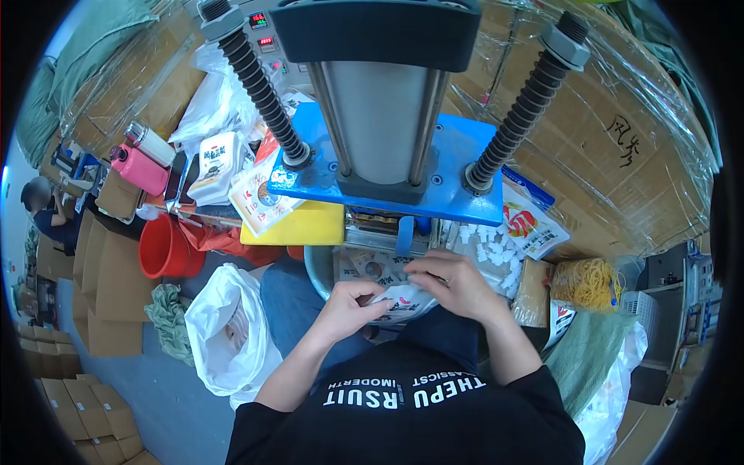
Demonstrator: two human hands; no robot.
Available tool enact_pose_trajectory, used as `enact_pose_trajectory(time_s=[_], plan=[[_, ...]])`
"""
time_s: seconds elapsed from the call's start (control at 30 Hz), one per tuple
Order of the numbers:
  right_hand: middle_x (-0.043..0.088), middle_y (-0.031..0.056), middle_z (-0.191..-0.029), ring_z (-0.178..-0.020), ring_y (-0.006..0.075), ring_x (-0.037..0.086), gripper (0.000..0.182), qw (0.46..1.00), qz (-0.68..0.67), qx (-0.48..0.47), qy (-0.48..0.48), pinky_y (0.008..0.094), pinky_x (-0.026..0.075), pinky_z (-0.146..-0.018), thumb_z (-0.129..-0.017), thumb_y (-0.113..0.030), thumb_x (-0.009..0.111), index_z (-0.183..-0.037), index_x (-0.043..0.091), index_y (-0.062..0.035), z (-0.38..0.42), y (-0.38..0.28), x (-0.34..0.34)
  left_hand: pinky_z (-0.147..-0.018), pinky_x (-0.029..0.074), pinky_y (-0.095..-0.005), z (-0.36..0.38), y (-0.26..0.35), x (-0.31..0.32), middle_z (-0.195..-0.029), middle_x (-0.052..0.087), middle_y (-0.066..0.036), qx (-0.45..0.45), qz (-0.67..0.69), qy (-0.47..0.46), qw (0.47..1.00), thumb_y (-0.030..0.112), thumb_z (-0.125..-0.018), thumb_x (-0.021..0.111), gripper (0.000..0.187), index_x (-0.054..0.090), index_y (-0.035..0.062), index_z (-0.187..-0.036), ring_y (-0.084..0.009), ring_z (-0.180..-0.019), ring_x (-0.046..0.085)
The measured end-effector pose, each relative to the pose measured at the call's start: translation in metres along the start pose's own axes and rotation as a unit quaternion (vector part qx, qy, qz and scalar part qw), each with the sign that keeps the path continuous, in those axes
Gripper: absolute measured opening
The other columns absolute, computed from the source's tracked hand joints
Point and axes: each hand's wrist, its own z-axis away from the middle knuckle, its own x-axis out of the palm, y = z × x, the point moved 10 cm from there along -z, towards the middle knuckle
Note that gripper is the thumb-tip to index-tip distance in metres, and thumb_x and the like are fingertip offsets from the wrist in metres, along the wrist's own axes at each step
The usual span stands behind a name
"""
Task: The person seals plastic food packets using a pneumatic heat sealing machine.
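Note:
In front of my lap is a white printed plastic pouch (404,301) with red and black marks. My left hand (350,310) is closed, pinching the pouch's left side between thumb and fingers. At the upper right edge of the pouch, my right hand (457,283) has its fingers bent and pinched together on it. Just beyond the hands stands a press with a blue plate (457,182) and a grey cylinder (376,116). More printed pouches (372,266) lie in a basin under it. Small white plastic pieces (490,249) are heaped to the right of the press.
A yellow block (298,223) juts out at the press's left. On the left are a red bucket (164,246), a white sack (225,333) and a pink bottle (139,169). Yellow rubber bands (585,284) sit at right. Another person (53,213) is far left.

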Motion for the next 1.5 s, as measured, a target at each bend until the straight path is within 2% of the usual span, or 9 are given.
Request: enact_pose_trajectory(time_s=[0.2,0.37,0.63,0.73,0.87,0.97,1.2,1.37,1.5], plan=[[0.064,0.0136,-0.091,-0.076,0.0177,0.061,0.043,0.969,-0.129,0.141,0.158,0.0308,0.049,-0.071,-0.094,-0.016,0.058,-0.133,0.050,-0.0014,0.019,0.041,0.006,-0.066,0.049,-0.0237,-0.001,-0.029,0.000,-0.086,0.069,-0.006,-0.122,0.185,0.010,0.975,0.008,-0.086,0.070,0.018,0.070,-0.0045,-0.098,-0.0087,-0.074,0.062],[0.063,0.0104,-0.105,-0.070,0.0114,0.057,0.037,0.976,-0.053,0.159,0.138,0.0251,0.046,-0.060,-0.090,-0.008,0.058,-0.126,0.056,-0.0006,0.033,0.063,-0.043,-0.074,0.055,-0.0308,-0.047,-0.054,-0.029,-0.093,0.071,-0.012,-0.127,0.283,0.095,0.946,0.004,-0.087,0.066,0.019,0.068,-0.0052,-0.104,-0.0177,-0.081,0.069],[0.057,0.0165,-0.105,-0.080,0.0363,0.060,0.029,0.928,0.261,0.165,0.209,0.0385,0.049,-0.068,-0.082,0.001,0.060,-0.111,0.056,-0.0032,0.064,0.088,-0.048,-0.074,0.054,-0.0289,-0.067,-0.057,-0.034,-0.098,0.071,-0.013,-0.096,0.313,0.119,0.937,0.001,-0.086,0.067,0.018,0.069,-0.0052,-0.102,-0.0165,-0.082,0.069],[0.060,0.0174,-0.099,-0.076,0.0306,0.063,0.031,0.943,0.144,0.155,0.257,0.0366,0.050,-0.067,-0.081,0.006,0.058,-0.112,0.056,-0.0006,0.059,0.093,-0.062,-0.063,0.050,-0.0306,-0.061,-0.020,-0.070,-0.082,0.070,-0.009,-0.126,-0.141,0.088,0.978,0.016,-0.087,0.069,0.018,0.070,-0.0012,-0.090,-0.0158,-0.067,0.063],[0.061,0.0147,-0.093,-0.072,0.0240,0.062,0.030,0.942,0.115,0.155,0.274,0.0339,0.049,-0.065,-0.083,0.005,0.058,-0.113,0.056,0.0020,0.064,0.100,-0.069,-0.083,0.046,-0.0443,-0.026,0.058,-0.157,-0.109,0.064,-0.015,0.195,-0.475,0.365,0.777,0.021,-0.079,0.071,0.033,0.063,0.0025,-0.106,-0.0353,-0.097,0.058],[0.059,0.0174,-0.089,-0.073,0.0276,0.061,0.035,0.937,0.026,0.224,0.265,0.0341,0.048,-0.069,-0.084,0.004,0.057,-0.119,0.058,0.0013,0.068,0.119,-0.067,-0.098,0.039,-0.0487,-0.001,0.026,-0.126,-0.117,0.060,-0.015,0.222,-0.565,0.287,0.741,0.023,-0.077,0.071,0.046,0.059,0.0053,-0.117,-0.0357,-0.114,0.052],[0.062,0.0108,-0.090,-0.078,0.0161,0.061,0.026,0.957,0.014,0.134,0.258,0.0260,0.048,-0.069,-0.088,0.004,0.057,-0.113,0.061,0.0026,0.055,0.099,-0.050,-0.075,0.047,-0.0402,0.006,0.024,-0.135,-0.088,0.062,-0.010,0.201,-0.454,0.326,0.805,0.003,-0.074,0.068,0.021,0.068,0.0043,-0.095,-0.0298,-0.083,0.059],[0.063,0.0052,-0.086,-0.074,0.0128,0.064,0.020,0.893,-0.364,0.206,0.169,0.0239,0.053,-0.069,-0.093,0.000,0.055,-0.112,0.059,0.0005,0.048,0.085,0.000,-0.070,0.046,-0.0400,0.006,0.031,-0.122,-0.076,0.060,-0.011,0.158,-0.361,0.338,0.855,0.007,-0.075,0.072,0.008,0.068,0.0019,-0.080,-0.0305,-0.078,0.059],[0.066,0.0060,-0.090,-0.080,0.0129,0.063,0.034,0.987,-0.112,0.091,0.072,0.0285,0.052,-0.071,-0.089,-0.001,0.061,-0.123,0.056,-0.0005,0.020,0.025,-0.013,-0.069,0.046,-0.0385,0.015,0.053,-0.053,-0.077,0.063,-0.008,0.170,-0.289,0.221,0.916,0.004,-0.070,0.070,0.011,0.070,0.0038,-0.081,-0.0289,-0.077,0.056]])
